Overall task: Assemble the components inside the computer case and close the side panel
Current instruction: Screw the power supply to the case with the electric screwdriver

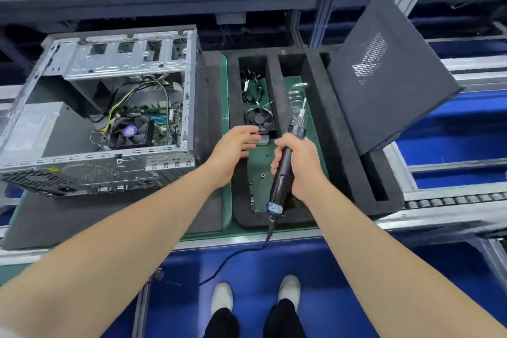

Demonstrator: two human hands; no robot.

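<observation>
Both forearms (123, 241) reach forward from the bottom edge over the bench. Far left: computer case (123, 60) lies on its side, open face up, so the interior is reachable from above; power supply (35, 126) and a cooler (131, 130) are seated, cabling loose over the board. Left hand (233, 151) is just right of the case, fingers extended and relaxed, holding nothing, tips at the near end of the fan slot; contact with the part there cannot be confirmed. Judged: it is going for the next component. Foam tray (337, 145) keeps parts in separate slots; a loose fan (259, 119) sits in the leftmost slot with wires behind it. Right hand (301, 167) is wrapped around the electric screwdriver (277, 189), bit pointing away and up, clear of any screw, its cord (233, 258) trailing off the bench edge. Judged: the tool is parked in hand, ready for fastening. Far right: side panel (384, 77) stands tilted in the tray's rightmost slot, well apart from the case, so closing is not yet due.
</observation>
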